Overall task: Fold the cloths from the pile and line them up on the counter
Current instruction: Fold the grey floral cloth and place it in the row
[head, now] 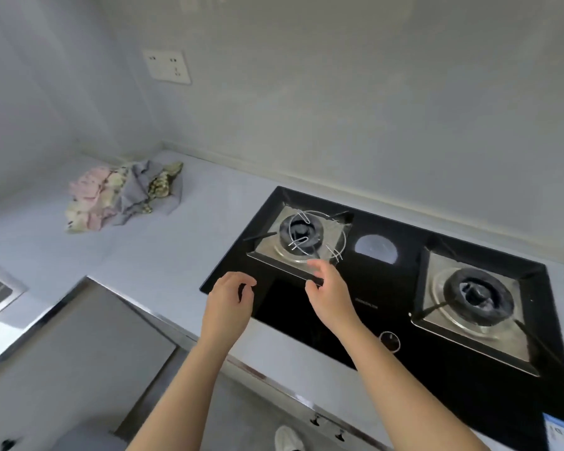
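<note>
Two bare forearms fill the bottom of the frame, both hands hanging over the front edge of the black hob [437, 353]. Left hand [230, 296]: fingers [243, 281] loosely curled, nothing in them. Right hand [331, 296]: fingers relaxed and half spread, thumb apart, nothing held either. Free hands, so this reads as the very start. The pile of cloths [124, 196] sits crumpled at centre left of the frame, back near the wall corner on the tabletop [176, 255], well apart from both hands: pink, floral and grey pieces tangled together. No folded cloth shows anywhere. The reach will have to go left and away from the hob. Mind what looks like a thin wire rack [334, 244], blurred, perched on the left burner [302, 231] just beyond the right hand; a snag risk. Right burner [477, 299] lies clear of the path. At the left edge, a steel sink rim [0, 288] limits the room for lining up.
</note>
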Available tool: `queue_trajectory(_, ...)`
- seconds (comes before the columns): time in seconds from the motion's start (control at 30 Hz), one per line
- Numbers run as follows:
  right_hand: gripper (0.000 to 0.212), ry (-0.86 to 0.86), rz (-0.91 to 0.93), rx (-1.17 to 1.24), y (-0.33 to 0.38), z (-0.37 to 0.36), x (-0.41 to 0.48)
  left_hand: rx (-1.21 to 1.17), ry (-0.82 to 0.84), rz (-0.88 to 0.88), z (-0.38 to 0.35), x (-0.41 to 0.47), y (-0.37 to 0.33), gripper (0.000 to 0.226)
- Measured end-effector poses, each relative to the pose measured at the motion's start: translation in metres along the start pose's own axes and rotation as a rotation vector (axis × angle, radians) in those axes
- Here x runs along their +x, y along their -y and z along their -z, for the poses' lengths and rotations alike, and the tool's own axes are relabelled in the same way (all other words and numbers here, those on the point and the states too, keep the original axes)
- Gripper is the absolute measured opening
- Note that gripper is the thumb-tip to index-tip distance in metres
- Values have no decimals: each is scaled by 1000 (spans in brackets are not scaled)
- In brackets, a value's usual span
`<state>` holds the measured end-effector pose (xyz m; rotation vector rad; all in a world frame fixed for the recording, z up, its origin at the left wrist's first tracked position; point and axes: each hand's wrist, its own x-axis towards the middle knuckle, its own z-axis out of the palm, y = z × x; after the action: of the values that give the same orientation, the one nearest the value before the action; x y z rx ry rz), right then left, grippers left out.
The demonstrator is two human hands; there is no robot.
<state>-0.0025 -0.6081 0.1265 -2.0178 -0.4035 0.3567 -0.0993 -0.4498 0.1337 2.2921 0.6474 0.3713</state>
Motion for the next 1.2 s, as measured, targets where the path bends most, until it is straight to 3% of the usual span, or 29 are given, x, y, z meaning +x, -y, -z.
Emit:
queue_trajectory(0.27,37,216,136,-136,79,-99,100,38,-140,84,81,90,83,20)
queue_trajectory(0.5,37,334,176,-296,135,-209,185,127,-52,34,136,205,189,13)
queue_trajectory(0.63,33,325,147,-344,162,-285,245,250,-55,-44,167,296,245,14)
queue_trajectory(0.8,34,298,91,-287,164,-368,316,479,-96,-176,170,387,312,37)
queue_trajectory(0.87,38,278,84,-271,157,-389,335,516,-128,-210,165,405,332,35)
queue_trajectory(0.97,45,215,138,-251,137,-422,361,474,-237,-331,147,427,367,15)
queue_trajectory(1.2,53,33,306,-294,110,-454,394,132,-446,-526,138,441,392,21)
